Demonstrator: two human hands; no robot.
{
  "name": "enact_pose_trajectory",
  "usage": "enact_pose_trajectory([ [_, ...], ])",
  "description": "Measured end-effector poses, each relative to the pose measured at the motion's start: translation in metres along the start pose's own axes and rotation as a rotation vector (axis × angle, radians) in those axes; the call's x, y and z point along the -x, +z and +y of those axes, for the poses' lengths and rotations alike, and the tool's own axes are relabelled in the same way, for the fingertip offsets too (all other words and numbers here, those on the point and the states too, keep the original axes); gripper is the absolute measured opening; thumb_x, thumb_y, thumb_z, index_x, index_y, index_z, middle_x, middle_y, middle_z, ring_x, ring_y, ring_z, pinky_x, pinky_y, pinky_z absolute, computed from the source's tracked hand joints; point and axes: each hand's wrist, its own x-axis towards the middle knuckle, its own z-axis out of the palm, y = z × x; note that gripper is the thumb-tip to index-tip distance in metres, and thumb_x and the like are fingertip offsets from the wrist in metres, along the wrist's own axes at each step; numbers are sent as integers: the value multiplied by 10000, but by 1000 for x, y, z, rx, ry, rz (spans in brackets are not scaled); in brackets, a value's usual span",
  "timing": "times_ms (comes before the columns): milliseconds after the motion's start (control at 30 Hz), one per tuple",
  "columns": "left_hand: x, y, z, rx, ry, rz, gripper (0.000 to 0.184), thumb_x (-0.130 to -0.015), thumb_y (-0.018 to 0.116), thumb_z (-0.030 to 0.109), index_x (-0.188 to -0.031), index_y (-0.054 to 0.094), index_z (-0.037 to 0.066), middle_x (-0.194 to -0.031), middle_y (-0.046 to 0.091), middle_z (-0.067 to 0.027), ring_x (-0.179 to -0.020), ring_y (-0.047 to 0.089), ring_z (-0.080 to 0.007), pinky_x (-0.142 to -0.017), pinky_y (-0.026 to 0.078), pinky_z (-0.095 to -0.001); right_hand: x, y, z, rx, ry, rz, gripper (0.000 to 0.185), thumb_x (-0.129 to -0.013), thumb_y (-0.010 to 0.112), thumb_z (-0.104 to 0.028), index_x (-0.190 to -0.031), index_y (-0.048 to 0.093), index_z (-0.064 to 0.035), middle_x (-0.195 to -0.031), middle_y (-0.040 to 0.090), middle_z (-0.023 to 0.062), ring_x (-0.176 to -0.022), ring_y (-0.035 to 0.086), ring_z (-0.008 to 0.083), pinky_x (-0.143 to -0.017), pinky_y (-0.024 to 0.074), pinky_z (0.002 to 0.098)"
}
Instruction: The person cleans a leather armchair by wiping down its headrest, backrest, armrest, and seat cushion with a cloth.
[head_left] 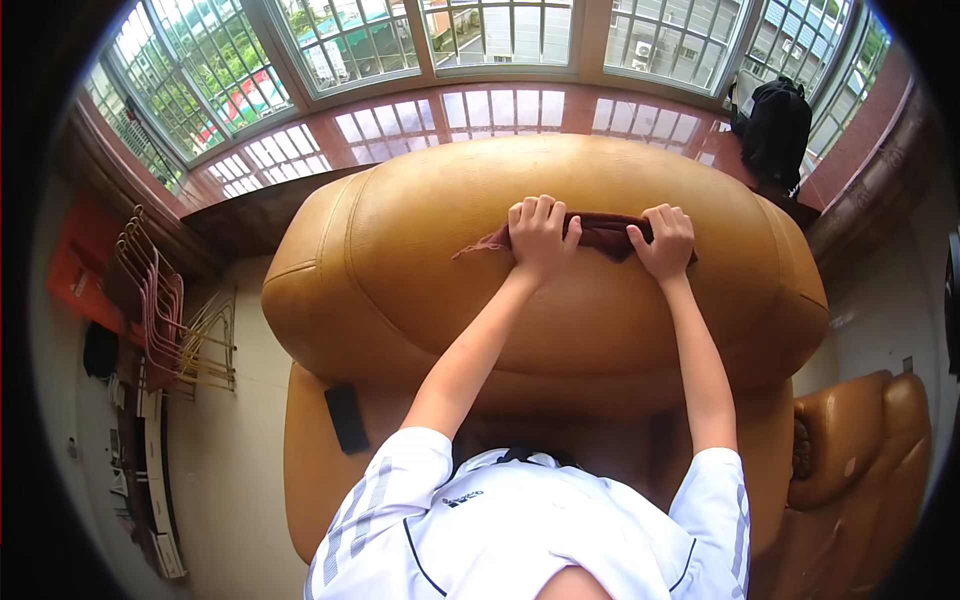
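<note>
Cloth (607,236) lies beneath and between both hands (603,242).

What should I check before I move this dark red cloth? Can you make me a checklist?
1. Left hand on the cloth: ok, fingers curled over it.
2. Right hand on the cloth: ok, at its other side.
3. Cloth resting on the sofa back: ok.
4. Cloth spread flat: not ok, it's bunched up.
5. Seat free of loose things: not ok, a flat dark object lies there.
6. Cloth damp: cannot tell.
</note>
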Motion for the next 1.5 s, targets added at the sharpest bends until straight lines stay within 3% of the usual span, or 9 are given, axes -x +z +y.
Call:
enact_pose_trajectory([
  [433, -2, -2, 1, -56, 52, 2, 208, -689, 554, 270, -733, 544, 67, -792, 517, -57, -799, 477, -229, -718, 349, -367, -5, -1, 1, 52, -94, -109, 372, -713, 543, -449, -728, 534, -78, -727, 493, 47, -718, 473, 224, -639, 371, 359],
  [667, -5, -4, 3, -113, 64, -47, 206, -727, 529, 266, -783, 519, 68, -814, 487, -62, -812, 464, -240, -707, 348, -376, -8, -3, -48, -15, 21, -218, 518, -699, 496, -567, -854, 546, -75, -870, 495, 77, -884, 430, 257, -826, 288, 420],
  [733, -10, -3, 1, -111, 71, -89, 170, -748, 502, 238, -764, 508, 69, -812, 500, -73, -803, 472, -253, -684, 359, -373, -15, 2, -60, -1, 213, -333, 562, -702, 467, -603, -873, 570, -78, -895, 506, 89, -929, 410, 268, -857, 249, 441],
  [933, -34, 10, -25, 30, 111, -293, 154, -783, 452, 179, -726, 496, 42, -722, 539, -118, -746, 509, -301, -651, 403, -396, -44, 29, -48, 5, 109, -311, 533, -746, 441, -580, -681, 639, -90, -769, 598, 78, -793, 538, 218, -756, 315, 396],
  [1133, -64, 41, -55, -47, -70, -307, 246, -843, 393, 232, -733, 501, 40, -724, 585, -146, -727, 548, -316, -653, 445, -403, -92, 61, -45, 40, 233, -442, 542, -790, 383, -555, -717, 645, -86, -758, 621, 85, -706, 584, 248, -810, 323, 405],
  [1167, -67, 44, -60, -59, -82, -312, 255, -850, 386, 245, -750, 496, 38, -728, 589, -153, -724, 554, -320, -652, 449, -405, -101, 63, -45, 83, 277, -592, 523, -799, 368, -540, -810, 637, -92, -836, 613, 85, -808, 571, 241, -834, 321, 414],
  [1267, -81, 44, -63, -42, -260, -427, 264, -853, 382, 284, -847, 458, 32, -726, 590, -184, -715, 571, -343, -645, 456, -429, -105, 92, -37, 152, 262, -467, 522, -793, 371, -546, -910, 610, -97, -953, 580, 88, -941, 520, 234, -848, 319, 425],
  [1300, -86, 45, -68, -17, -266, -441, 295, -855, 376, 307, -930, 404, 23, -728, 586, -219, -718, 578, -365, -637, 457, -449, -117, 88, -41, 151, 317, -609, 534, -792, 363, -549, -988, 575, -100, -1035, 540, 88, -1035, 456, 231, -872, 309, 431],
  [1500, -109, 69, -93, -5, -336, -551, 329, -837, 402, 316, -933, 417, 1, -758, 591, -218, -733, 584, -347, -653, 461, -420, -133, 115, -39, 218, 439, -601, 551, -798, 347, -556, -1008, 587, -107, -1056, 544, 89, -1041, 464, 237, -909, 283, 432],
])
